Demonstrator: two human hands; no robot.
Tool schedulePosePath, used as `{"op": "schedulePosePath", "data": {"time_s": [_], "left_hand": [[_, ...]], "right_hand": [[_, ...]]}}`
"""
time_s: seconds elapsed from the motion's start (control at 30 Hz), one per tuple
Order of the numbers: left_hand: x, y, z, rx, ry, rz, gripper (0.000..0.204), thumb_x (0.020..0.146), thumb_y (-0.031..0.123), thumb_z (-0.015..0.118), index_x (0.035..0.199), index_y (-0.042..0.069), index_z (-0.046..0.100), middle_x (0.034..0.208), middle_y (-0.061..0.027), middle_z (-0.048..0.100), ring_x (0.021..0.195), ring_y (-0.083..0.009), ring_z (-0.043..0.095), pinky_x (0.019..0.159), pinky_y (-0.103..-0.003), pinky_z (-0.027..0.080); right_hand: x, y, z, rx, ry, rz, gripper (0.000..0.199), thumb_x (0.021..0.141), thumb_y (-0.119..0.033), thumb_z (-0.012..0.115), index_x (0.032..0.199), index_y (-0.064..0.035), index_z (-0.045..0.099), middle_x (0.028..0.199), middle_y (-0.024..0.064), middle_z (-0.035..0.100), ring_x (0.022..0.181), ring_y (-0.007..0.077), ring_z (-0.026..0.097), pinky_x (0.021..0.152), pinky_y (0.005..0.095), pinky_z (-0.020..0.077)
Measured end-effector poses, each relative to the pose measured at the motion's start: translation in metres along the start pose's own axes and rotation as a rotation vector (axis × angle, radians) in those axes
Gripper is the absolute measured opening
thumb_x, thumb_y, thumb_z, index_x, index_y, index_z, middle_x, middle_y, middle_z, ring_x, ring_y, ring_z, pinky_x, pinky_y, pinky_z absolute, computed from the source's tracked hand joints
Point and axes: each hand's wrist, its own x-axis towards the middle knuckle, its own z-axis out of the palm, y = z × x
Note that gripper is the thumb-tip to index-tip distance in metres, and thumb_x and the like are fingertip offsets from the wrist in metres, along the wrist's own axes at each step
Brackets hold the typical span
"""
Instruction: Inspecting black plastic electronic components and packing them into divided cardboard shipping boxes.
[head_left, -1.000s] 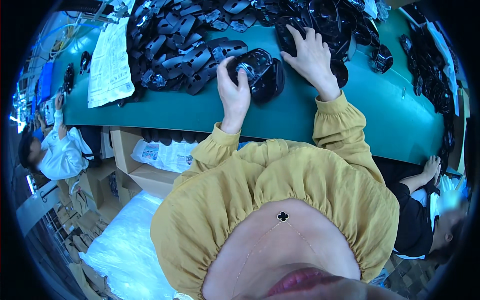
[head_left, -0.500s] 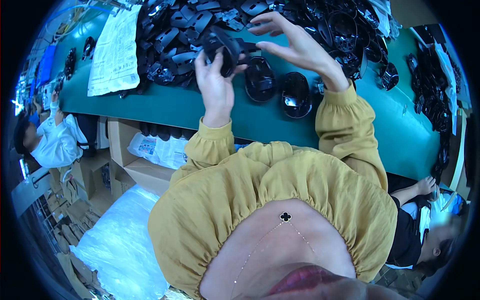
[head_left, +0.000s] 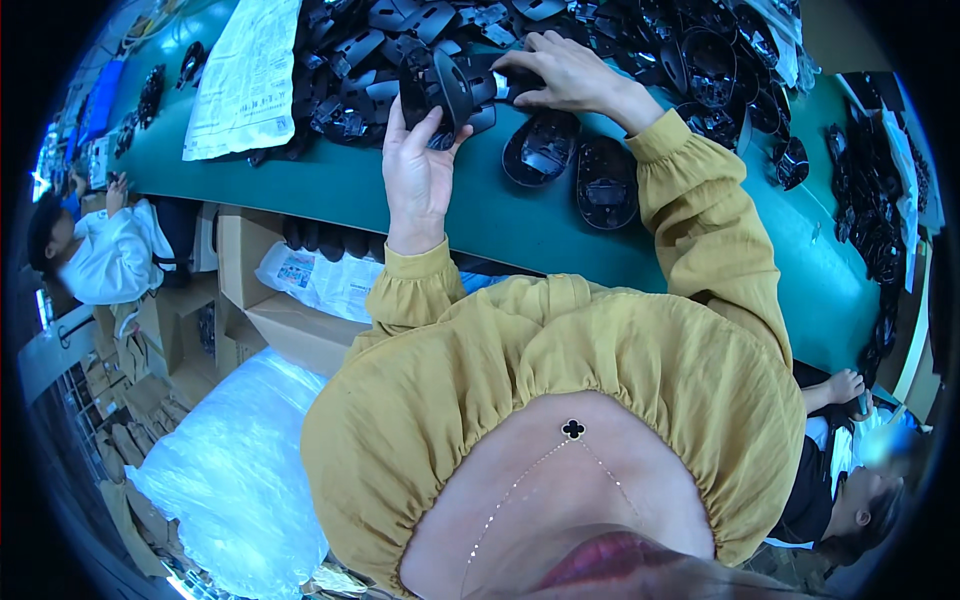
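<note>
Two bare hands are at work over the green table [head_left: 525, 232]; clock directions run from the middle of our view. At eleven o'clock we see the left hand [head_left: 415, 180], its thumb and fingers clamped on a curved black part [head_left: 452, 88], raised and tilted; at one o'clock is the right hand [head_left: 580, 80], fingers bent, thumb apart from them, set around a dark part [head_left: 517, 84]; we cannot tell whether it grips that. Toward one o'clock, below the right hand, lies a rounded black shell [head_left: 541, 150]; a second shell [head_left: 606, 185] sits just beside it, at its four o'clock. A heap of black parts [head_left: 425, 20] fills twelve o'clock; toward half past ten we find a printed white sheet [head_left: 242, 95]; at eight, a clear plastic bag [head_left: 235, 470].
</note>
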Motion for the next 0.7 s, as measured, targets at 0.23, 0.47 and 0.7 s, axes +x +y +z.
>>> {"op": "schedulePosePath", "data": {"time_s": [0.23, 0.47, 0.7], "left_hand": [[-0.008, -0.007, 0.011, 0.144, -0.053, 0.029, 0.04, 0.09, -0.004, 0.056, 0.128, 0.005, 0.048, 0.112, -0.0111, 0.062, 0.09, -0.0208, 0.066, 0.066, -0.033, 0.056], [-0.008, -0.019, 0.013, 0.212, -0.16, 0.094, 0.036, 0.092, -0.002, 0.056, 0.127, 0.003, 0.048, 0.115, -0.0108, 0.061, 0.102, -0.0209, 0.063, 0.077, -0.039, 0.058], [-0.013, -0.016, 0.023, 0.37, -0.383, 0.156, 0.028, 0.091, -0.006, 0.056, 0.118, 0.001, 0.058, 0.113, -0.0051, 0.06, 0.103, -0.0122, 0.056, 0.094, -0.025, 0.042]], "right_hand": [[-0.02, 0.004, 0.008, -0.254, 0.237, -0.052, 0.046, 0.083, -0.022, 0.06, 0.129, -0.0184, 0.054, 0.114, 0.0149, 0.054, 0.108, 0.0325, 0.052, 0.09, 0.0465, 0.0472], [-0.026, 0.013, -0.006, 0.419, 0.495, 0.118, 0.035, 0.099, -0.027, 0.048, 0.128, -0.0074, 0.052, 0.112, 0.0132, 0.056, 0.098, 0.0225, 0.056, 0.082, 0.0339, 0.048], [-0.104, -0.045, -0.067, 1.077, 0.228, 0.343, 0.022, 0.092, -0.017, 0.065, 0.109, -0.0059, 0.056, 0.079, -0.0009, 0.064, 0.064, 0.0026, 0.055, 0.051, 0.0183, 0.0429]]}}
